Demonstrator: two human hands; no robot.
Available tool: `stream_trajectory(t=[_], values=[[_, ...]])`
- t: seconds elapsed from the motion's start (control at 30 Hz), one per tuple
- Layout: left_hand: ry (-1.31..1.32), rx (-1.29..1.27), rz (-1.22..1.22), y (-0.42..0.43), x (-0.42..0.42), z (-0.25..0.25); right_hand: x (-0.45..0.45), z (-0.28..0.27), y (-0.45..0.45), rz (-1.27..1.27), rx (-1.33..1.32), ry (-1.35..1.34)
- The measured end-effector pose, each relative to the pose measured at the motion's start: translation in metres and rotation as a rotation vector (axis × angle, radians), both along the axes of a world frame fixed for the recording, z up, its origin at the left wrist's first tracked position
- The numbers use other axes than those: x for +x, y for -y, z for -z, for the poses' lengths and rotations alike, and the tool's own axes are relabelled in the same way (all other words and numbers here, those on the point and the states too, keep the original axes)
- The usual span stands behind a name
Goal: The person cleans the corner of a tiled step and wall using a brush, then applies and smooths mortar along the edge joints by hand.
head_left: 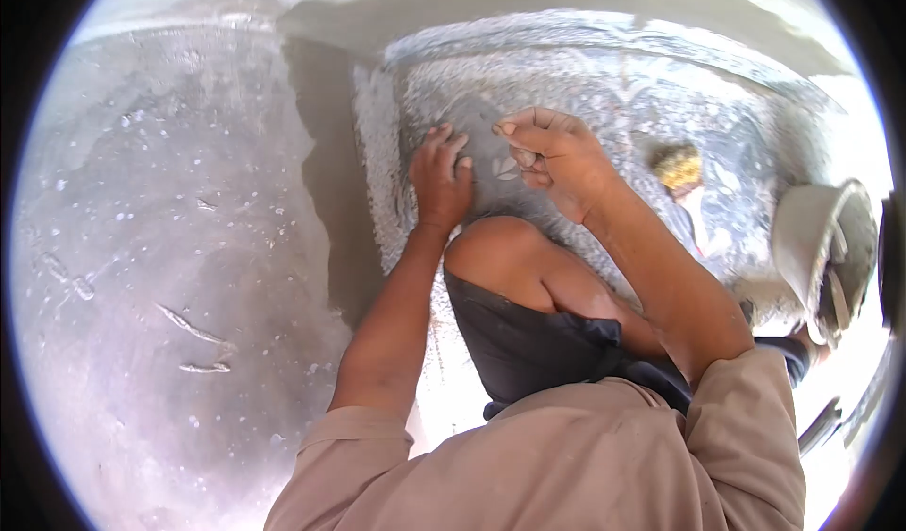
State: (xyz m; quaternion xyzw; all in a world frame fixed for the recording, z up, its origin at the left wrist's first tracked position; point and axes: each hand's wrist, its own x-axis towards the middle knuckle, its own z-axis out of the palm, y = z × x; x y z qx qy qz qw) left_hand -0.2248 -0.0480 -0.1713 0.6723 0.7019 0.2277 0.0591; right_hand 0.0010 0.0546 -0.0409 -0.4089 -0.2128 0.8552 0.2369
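Observation:
My left hand (440,177) rests palm down with its fingers apart on a smooth dark grey patch (486,189) that looks like wet cement. To its right, my right hand (562,161) is held over the same patch, its fingertips pinched together. Whatever sits in that pinch is too small to make out. Between the hands, a few pale leaf-shaped pieces (507,168) lie on the patch. Farther right, on the rough floor, is a brush (678,168) with yellow bristles and a pale handle.
A cement-caked bucket (791,243) with tools inside stands at the right. A damp cement band (330,172) borders the rough, speckled recess (604,97). The smooth grey slab (170,248) at left carries scattered crumbs. My bent knee (500,252) is close below the hands.

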Motion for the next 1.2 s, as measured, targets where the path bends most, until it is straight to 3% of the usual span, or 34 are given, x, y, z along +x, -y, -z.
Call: stream_trajectory(t=[0.07, 0.13, 0.17, 0.3, 0.33, 0.4, 0.43, 0.47, 0.53, 0.6, 0.67, 0.77, 1.1, 1.17, 1.2], values=[[0.106, 0.007, 0.057, -0.005, 0.007, -0.022, 0.021, -0.011, 0.005, 0.021, 0.036, 0.055], [1.262, -0.301, -0.152, -0.010, 0.028, -0.085, 0.034, -0.018, 0.015, 0.013, 0.051, 0.096], [1.401, -0.185, -0.090, -0.008, 0.050, -0.106, 0.038, -0.020, 0.022, 0.002, 0.074, 0.122], [1.249, -0.295, -0.057, 0.014, 0.078, -0.125, 0.048, -0.017, 0.052, -0.082, 0.075, -0.007], [1.221, -0.208, -0.189, 0.022, 0.079, -0.127, 0.046, -0.020, 0.060, -0.078, 0.063, -0.018], [1.182, -0.118, -0.303, 0.037, 0.078, -0.133, 0.038, -0.029, 0.068, 0.002, 0.209, 0.185], [0.930, -0.052, -0.338, 0.059, 0.075, -0.138, 0.030, -0.029, 0.072, 0.010, 0.207, 0.181], [0.681, 0.015, -0.363, 0.081, 0.074, -0.142, 0.017, -0.023, 0.075, 0.039, 0.368, 0.197], [0.442, 0.061, -0.337, 0.127, 0.086, -0.144, -0.011, -0.020, 0.075, 0.045, 0.622, 0.243], [0.260, 0.088, -0.147, 0.169, 0.107, -0.148, -0.050, -0.012, 0.075, 0.019, 0.708, 0.264], [0.233, -0.022, 0.007, 0.197, 0.132, -0.142, -0.094, 0.012, 0.078, 0.044, 0.796, 0.301], [0.195, 0.021, 0.028, 0.216, 0.135, -0.113, -0.135, 0.025, 0.072, -0.031, 0.749, 0.416], [0.226, 0.020, 0.042, 0.209, 0.119, -0.098, -0.159, 0.036, 0.071, -0.132, 0.591, 0.434], [0.248, 0.037, 0.042, 0.209, 0.119, -0.096, -0.169, 0.052, 0.077, 0.103, 0.837, 0.362], [0.249, 0.034, 0.036, 0.210, 0.119, -0.096, -0.169, 0.051, 0.078, 0.097, 0.835, 0.361]])
